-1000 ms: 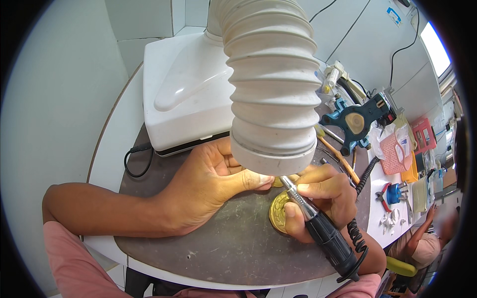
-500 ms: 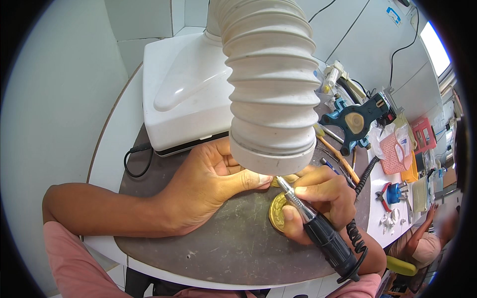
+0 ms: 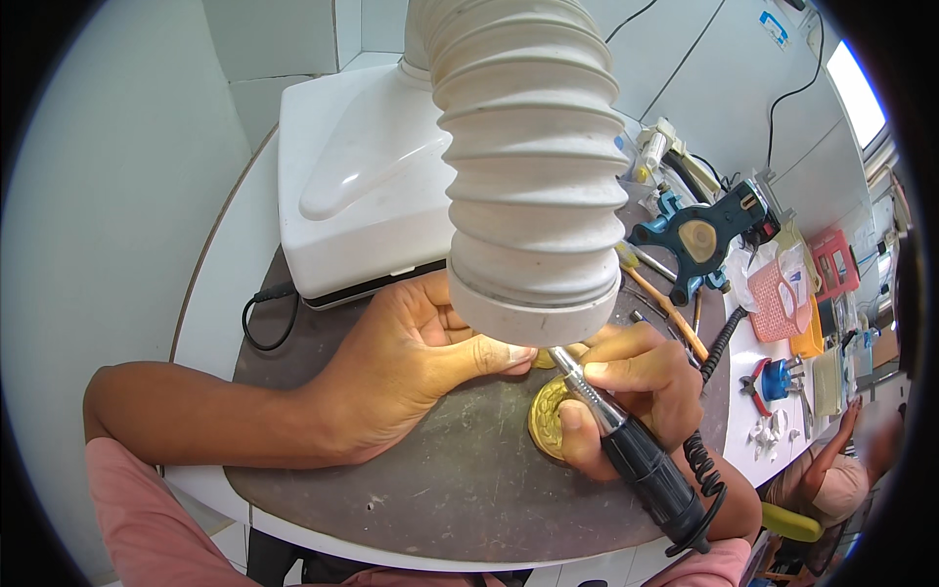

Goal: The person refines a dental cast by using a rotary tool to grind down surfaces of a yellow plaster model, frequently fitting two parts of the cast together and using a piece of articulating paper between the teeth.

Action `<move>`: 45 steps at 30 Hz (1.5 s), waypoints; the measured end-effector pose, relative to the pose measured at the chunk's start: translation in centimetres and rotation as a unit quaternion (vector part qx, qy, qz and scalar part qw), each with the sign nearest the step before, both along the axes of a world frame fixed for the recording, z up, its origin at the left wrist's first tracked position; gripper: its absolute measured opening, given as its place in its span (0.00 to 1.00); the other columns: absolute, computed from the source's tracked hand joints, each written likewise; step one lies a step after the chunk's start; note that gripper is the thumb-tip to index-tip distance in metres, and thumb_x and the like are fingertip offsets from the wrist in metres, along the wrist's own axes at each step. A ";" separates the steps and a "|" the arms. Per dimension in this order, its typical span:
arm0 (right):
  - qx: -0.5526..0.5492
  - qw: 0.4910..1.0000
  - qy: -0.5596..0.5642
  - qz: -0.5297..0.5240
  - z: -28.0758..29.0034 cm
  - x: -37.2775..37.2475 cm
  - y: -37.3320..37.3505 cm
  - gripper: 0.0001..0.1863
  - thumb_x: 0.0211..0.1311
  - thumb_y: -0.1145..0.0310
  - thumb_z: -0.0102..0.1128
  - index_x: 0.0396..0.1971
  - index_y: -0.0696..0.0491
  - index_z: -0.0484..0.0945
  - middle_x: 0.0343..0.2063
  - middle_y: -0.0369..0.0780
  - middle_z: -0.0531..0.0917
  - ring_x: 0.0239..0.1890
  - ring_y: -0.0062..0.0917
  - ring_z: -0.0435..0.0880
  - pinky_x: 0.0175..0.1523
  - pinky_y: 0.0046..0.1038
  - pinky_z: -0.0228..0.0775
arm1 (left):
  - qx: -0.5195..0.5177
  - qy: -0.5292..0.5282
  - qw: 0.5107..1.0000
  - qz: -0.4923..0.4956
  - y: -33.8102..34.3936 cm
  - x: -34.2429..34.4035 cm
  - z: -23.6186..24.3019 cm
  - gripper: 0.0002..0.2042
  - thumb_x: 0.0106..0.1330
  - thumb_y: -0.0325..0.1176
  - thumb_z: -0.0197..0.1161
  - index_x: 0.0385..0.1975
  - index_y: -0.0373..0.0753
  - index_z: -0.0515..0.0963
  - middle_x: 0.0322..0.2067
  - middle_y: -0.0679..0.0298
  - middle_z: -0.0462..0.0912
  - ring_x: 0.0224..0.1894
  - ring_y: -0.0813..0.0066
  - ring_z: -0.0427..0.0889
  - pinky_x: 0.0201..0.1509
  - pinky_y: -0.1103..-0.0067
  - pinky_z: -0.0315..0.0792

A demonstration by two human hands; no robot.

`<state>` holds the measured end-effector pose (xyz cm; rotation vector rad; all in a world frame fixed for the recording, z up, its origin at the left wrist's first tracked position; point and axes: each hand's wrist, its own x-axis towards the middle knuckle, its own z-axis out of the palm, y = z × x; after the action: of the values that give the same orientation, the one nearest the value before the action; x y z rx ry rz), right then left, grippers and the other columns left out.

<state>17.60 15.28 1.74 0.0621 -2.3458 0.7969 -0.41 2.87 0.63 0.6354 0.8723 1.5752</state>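
My right hand [image 3: 641, 386] grips a black and silver rotary handpiece [image 3: 646, 470] like a pen, its coiled cord hanging off to the right. The slim metal nose points up and left, and its tip is tucked under the rim of the white hose. My left hand [image 3: 416, 352] is closed, thumb toward the fingers, at a small yellow piece [image 3: 544, 359] mostly hidden by the hose. Just below, a round yellow moulded disc [image 3: 549, 419] with a raised pattern lies on the grey mat [image 3: 460, 489], partly covered by my right fingers.
A ribbed white suction hose [image 3: 533, 196] hangs over both hands, joined to a white machine [image 3: 367, 186]. On the right are a blue-black stand [image 3: 699, 240], a wooden-handled tool [image 3: 675, 311], red-handled pliers [image 3: 753, 386] and a pink basket [image 3: 778, 298]. Another person [image 3: 831, 479] sits beyond.
The handpiece and my right fingers have shifted very slightly to the right, and its tip sits further under the hose rim. My left hand stays in place.
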 end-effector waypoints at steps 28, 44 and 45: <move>0.022 0.999 0.031 0.002 -0.5 -0.4 0.2 0.19 0.52 0.73 0.67 0.41 0.60 0.69 0.33 0.47 0.78 0.34 0.26 0.79 0.41 0.25 0.71 | 0.003 0.004 1.000 -0.006 0.0 -0.2 -0.3 0.11 0.65 0.23 0.64 0.46 0.31 0.77 0.44 0.59 0.83 0.46 0.75 0.82 0.55 0.80 0.78; -0.144 0.982 0.101 -0.074 0.1 0.0 1.0 0.14 0.57 0.78 0.62 0.40 0.59 0.68 0.35 0.43 0.78 0.38 0.28 0.84 0.43 0.26 0.71 | -0.009 0.035 0.999 0.011 0.1 0.2 -0.4 0.10 0.69 0.26 0.58 0.47 0.29 0.77 0.43 0.59 0.82 0.45 0.75 0.82 0.53 0.80 0.78; -0.151 0.979 0.054 -0.123 0.7 0.9 1.6 0.12 0.60 0.78 0.59 0.40 0.59 0.67 0.36 0.44 0.79 0.40 0.27 0.84 0.45 0.27 0.73 | -0.010 0.032 0.999 0.001 0.1 0.2 -0.3 0.10 0.69 0.26 0.58 0.47 0.29 0.77 0.43 0.59 0.82 0.45 0.75 0.82 0.53 0.80 0.78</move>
<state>18.49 16.83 2.47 -0.3021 -2.0569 0.9854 -0.25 2.98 0.37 0.6752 0.9351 1.5531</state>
